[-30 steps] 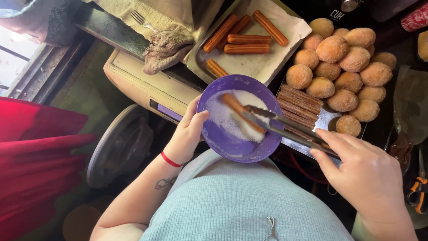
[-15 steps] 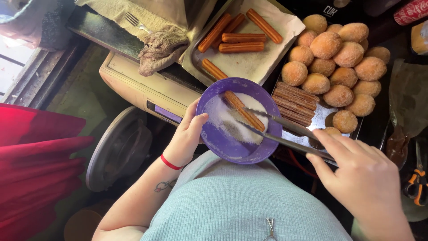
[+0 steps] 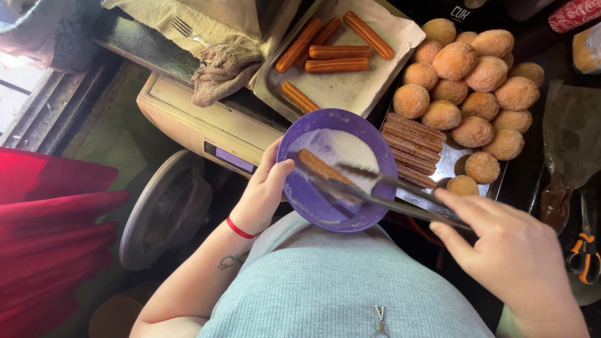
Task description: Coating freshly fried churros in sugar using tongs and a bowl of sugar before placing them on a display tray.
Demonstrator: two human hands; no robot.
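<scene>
Cramped, dim food-preparation counter seen from above, crowded with trays. Left hand [image 3: 263, 197]: fingers curled round the near-left rim of a purple bowl [image 3: 299, 194], thumb hooked over the edge; red band at the wrist. Purple bowl: held at belly height, just in front of the trays, tilted slightly, lined with white sugar [image 3: 344, 149]. One churro [image 3: 319, 168] lying slantwise in the sugar, partly coated. Right hand [image 3: 513, 256]: fingers closed on the handle end of metal tongs [image 3: 382, 194], index finger laid along the top arm. Tong tips reaching into the bowl, set against the churro; actual pinch on it not clear. Paper-lined metal tray [image 3: 357, 91] beyond the bowl, bearing six plain orange churros [image 3: 335, 59]. Second tray [image 3: 447, 164] to the right: row of sugared churros [image 3: 410, 147] at its near-left side, heap of round sugared doughnut balls [image 3: 469, 81] filling the rest. Crumpled beige cloth [image 3: 222, 66] and fork [image 3: 188, 28] on a dark surface at top left. Beige appliance [image 3: 200, 125] under the cloth. Red fabric [image 3: 50, 213] at the left edge. Orange-handled tool [image 3: 583, 247] at the far right. Light-blue ribbed garment [image 3: 325, 281] in the foreground.
</scene>
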